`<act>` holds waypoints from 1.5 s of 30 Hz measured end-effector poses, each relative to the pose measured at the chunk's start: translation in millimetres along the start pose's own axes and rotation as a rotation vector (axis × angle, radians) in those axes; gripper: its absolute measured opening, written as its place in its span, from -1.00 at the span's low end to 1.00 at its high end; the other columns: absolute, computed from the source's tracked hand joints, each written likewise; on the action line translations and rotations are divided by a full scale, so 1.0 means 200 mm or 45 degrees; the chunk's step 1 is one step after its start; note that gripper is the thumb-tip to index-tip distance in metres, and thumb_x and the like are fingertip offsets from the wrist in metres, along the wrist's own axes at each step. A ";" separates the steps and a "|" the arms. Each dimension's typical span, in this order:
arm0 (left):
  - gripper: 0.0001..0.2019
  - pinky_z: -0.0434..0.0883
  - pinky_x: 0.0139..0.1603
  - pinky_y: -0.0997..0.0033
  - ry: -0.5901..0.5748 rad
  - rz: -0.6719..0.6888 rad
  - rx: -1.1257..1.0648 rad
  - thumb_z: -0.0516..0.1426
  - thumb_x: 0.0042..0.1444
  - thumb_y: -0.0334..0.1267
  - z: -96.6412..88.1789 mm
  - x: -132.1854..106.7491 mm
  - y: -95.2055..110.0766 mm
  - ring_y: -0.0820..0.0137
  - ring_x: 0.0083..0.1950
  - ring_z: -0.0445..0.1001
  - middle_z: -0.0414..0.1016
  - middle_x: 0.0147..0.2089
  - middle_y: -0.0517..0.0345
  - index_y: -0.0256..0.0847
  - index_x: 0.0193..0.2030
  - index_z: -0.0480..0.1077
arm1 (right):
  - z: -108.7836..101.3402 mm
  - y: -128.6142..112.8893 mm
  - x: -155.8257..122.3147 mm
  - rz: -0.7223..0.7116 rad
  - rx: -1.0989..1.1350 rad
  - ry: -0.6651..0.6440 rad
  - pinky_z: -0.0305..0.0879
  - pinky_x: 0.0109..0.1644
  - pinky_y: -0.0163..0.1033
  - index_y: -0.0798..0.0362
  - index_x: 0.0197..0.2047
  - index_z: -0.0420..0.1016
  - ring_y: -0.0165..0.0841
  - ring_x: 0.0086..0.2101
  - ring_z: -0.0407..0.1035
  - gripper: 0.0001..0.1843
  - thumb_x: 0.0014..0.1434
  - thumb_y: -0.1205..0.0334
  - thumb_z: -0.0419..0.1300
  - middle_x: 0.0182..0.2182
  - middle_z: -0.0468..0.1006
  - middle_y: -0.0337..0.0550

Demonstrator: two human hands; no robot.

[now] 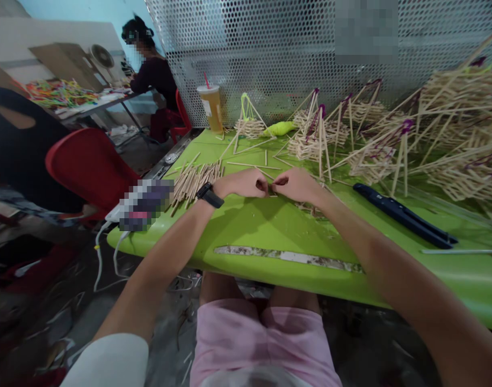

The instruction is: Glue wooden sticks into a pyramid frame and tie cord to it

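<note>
Left: a bare left hand (246, 184) with a black-strapped watch (209, 194) at the wrist, its fingers curled inward, thumb and forefinger drawn round towards each other.
Right: a bare right hand (296, 184) just beside it, thumb and forefinger brought together; whether either hand grips anything (the tips are tiny here) I cannot tell.
Sticks: a heap of thin, pale wooden sticks (192, 183) lies beside the left wrist, and a thin loose wooden stick (254, 165) lies just beyond the hands.
Table: a glossy lime-green tabletop (246, 231) under both hands, with a long whitish worn strip (288, 256) near its front edge.
Frames: layered pale stick structures with purple ties (306, 145) crowd the far right; a smaller one with lime cord (249, 126) stands near a yellow-green bundle (279, 129).
Tool: a long dark-blue handheld tool (405, 215) lies to the right of the right forearm.
Drink: a clear lidded cup of amber liquid (211, 110) with a red straw, before a perforated metal sheet (250, 48).
Neighbour: a person in a dark top (155, 75) sits at another table, far left.
</note>
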State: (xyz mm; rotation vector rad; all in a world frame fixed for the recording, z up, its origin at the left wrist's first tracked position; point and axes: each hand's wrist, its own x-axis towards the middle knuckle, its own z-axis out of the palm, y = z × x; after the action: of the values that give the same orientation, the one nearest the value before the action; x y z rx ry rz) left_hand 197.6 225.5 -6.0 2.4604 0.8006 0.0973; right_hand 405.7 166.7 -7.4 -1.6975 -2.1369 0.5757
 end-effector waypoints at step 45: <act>-0.70 0.31 -0.22 0.37 0.167 -0.384 0.159 0.25 0.23 -0.05 -0.09 -0.04 -0.12 0.32 -0.26 0.52 0.69 -0.21 -0.03 -0.24 -0.16 0.68 | 0.01 0.01 0.01 -0.022 -0.002 -0.019 0.55 -0.04 -0.14 0.01 -0.11 0.83 -0.18 -0.16 0.66 -0.79 0.33 0.18 0.34 -0.11 0.80 0.02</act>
State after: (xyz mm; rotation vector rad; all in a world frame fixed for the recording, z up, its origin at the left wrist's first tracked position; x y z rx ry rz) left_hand 174.2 245.3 -3.0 2.4354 1.2599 0.0999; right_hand 405.4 167.8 -9.9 -1.6789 -2.1611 0.5840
